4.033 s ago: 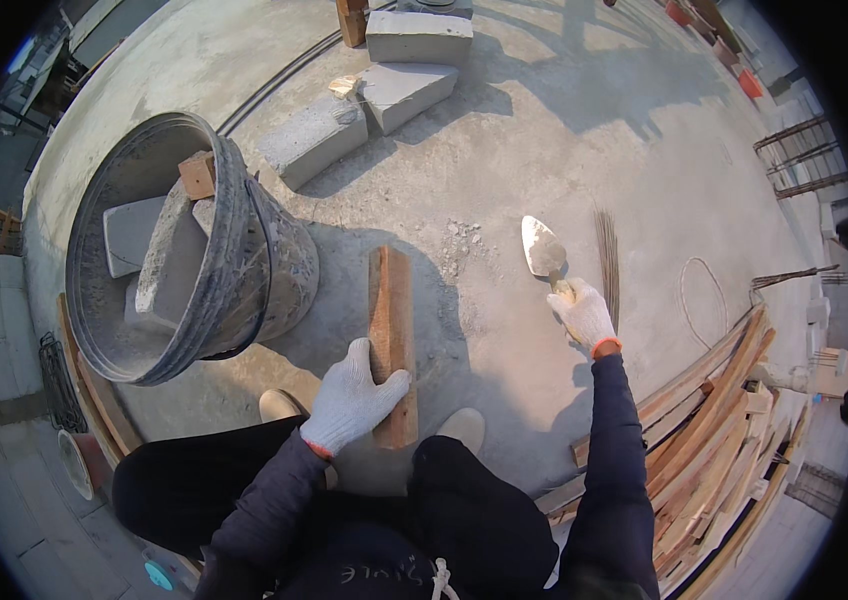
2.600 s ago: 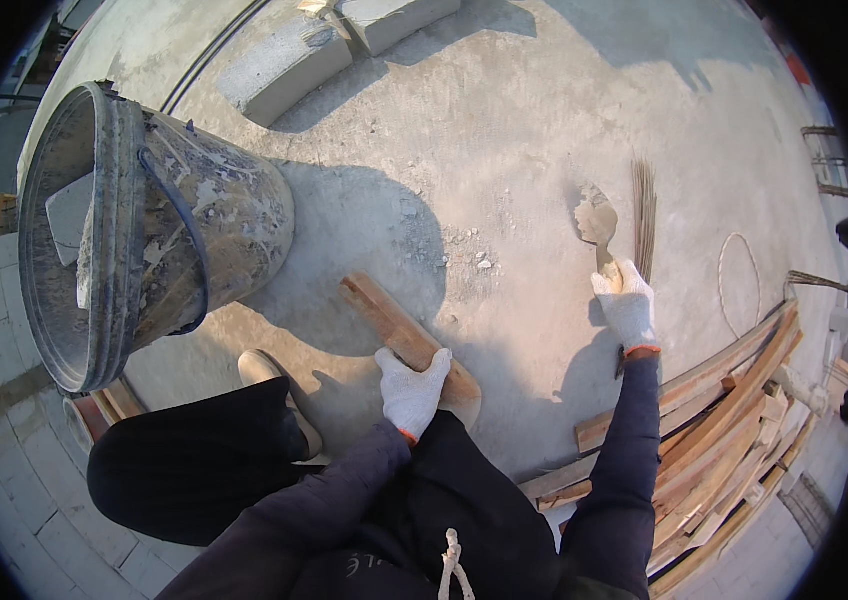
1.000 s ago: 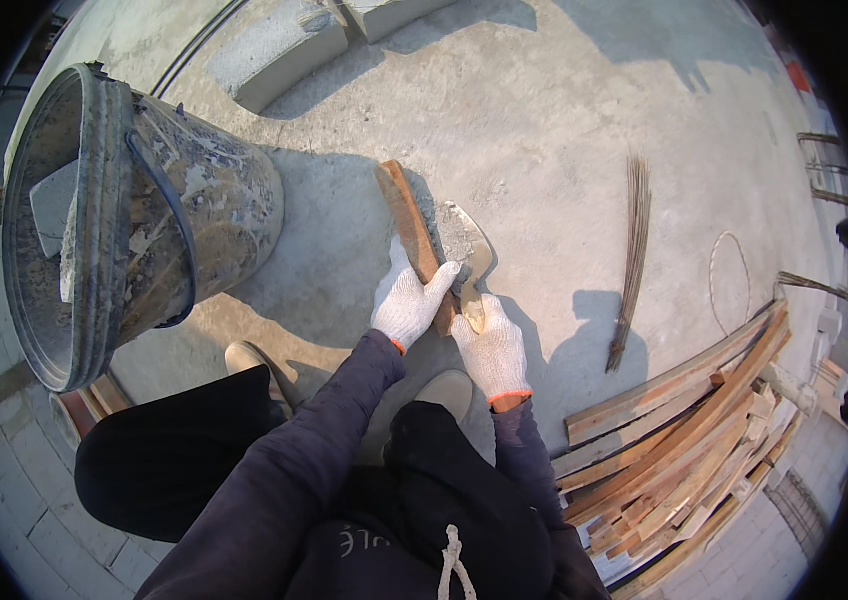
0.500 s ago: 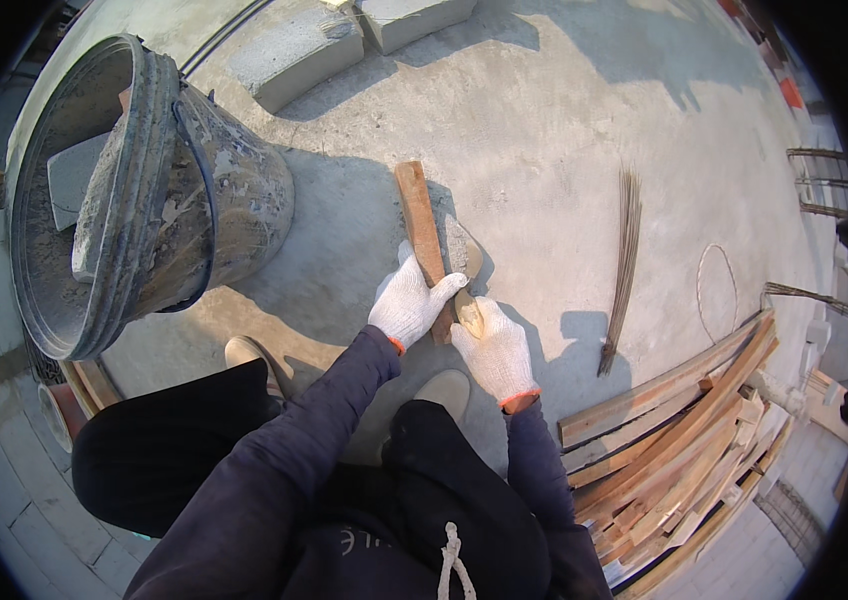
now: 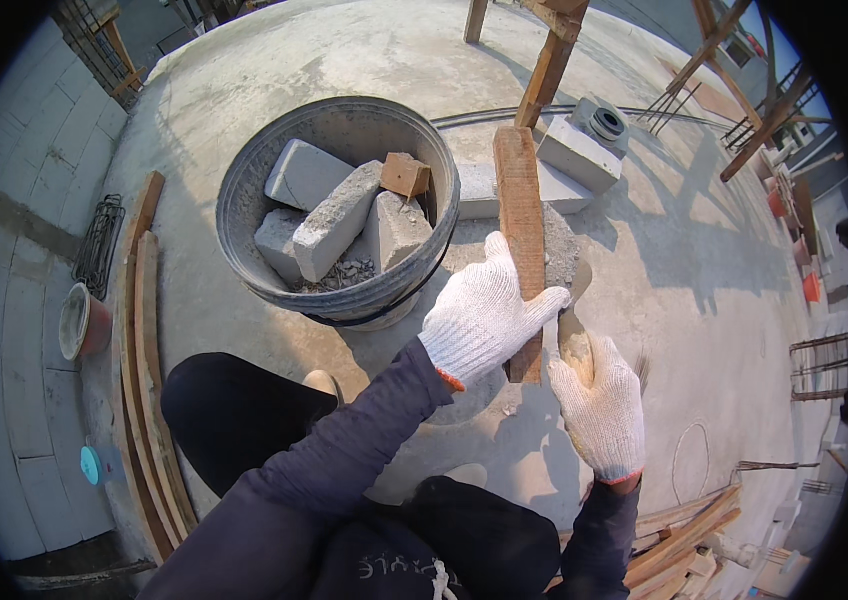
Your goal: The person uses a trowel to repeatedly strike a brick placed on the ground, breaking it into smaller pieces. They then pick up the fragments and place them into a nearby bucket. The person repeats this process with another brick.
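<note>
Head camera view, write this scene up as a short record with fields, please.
Left hand: gloved, gripping a wooden piece
Right hand: gloved, gripping a trowel by its handle
Trowel load: grey rubble
Bucket: holds grey block pieces and a small wooden block
Picture's left: long timbers, reddish tub

Left hand: I see the left hand, in a white knitted glove, grasping a wooden batten, its thumb laid across the wood.
Right hand: I see the right hand, gloved alike, holding a trowel whose blade bears grey rubble just beside the batten.
Bucket: On my feed a large, grimy bucket holds pale blocks and a wooden offcut.
Left side: I make out long timbers near a reddish tub.
Lower right: I spot stacked planks.
</note>
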`<action>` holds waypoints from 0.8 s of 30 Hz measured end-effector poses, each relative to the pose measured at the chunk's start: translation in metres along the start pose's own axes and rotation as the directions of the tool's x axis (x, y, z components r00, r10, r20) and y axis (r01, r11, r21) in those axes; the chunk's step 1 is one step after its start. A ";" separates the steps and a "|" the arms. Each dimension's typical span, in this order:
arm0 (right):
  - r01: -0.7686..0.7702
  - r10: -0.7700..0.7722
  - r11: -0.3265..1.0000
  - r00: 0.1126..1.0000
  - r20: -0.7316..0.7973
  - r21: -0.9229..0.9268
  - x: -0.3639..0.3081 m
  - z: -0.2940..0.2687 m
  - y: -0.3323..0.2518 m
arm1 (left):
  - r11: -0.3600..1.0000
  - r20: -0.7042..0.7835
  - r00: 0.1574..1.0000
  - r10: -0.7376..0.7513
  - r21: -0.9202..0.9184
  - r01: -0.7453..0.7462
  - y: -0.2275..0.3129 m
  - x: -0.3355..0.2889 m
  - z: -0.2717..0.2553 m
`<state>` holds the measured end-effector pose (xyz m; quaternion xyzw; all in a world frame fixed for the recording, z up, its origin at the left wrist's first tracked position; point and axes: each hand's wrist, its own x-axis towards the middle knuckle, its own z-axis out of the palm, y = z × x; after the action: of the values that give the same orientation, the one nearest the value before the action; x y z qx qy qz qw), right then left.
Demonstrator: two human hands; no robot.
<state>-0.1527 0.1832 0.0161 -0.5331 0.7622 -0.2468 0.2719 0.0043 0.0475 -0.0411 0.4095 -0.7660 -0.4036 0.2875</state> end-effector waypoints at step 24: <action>-0.576 0.835 0.493 0.524 -0.168 0.652 -0.240 0.181 0.264 | 0.832 0.610 0.610 -0.505 0.532 0.157 -0.156 -0.180 0.064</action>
<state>-0.1405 0.4766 -0.2555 0.0143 0.8577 -0.4230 0.2917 0.1064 0.1737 -0.2266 0.4041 -0.7914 -0.4016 -0.2213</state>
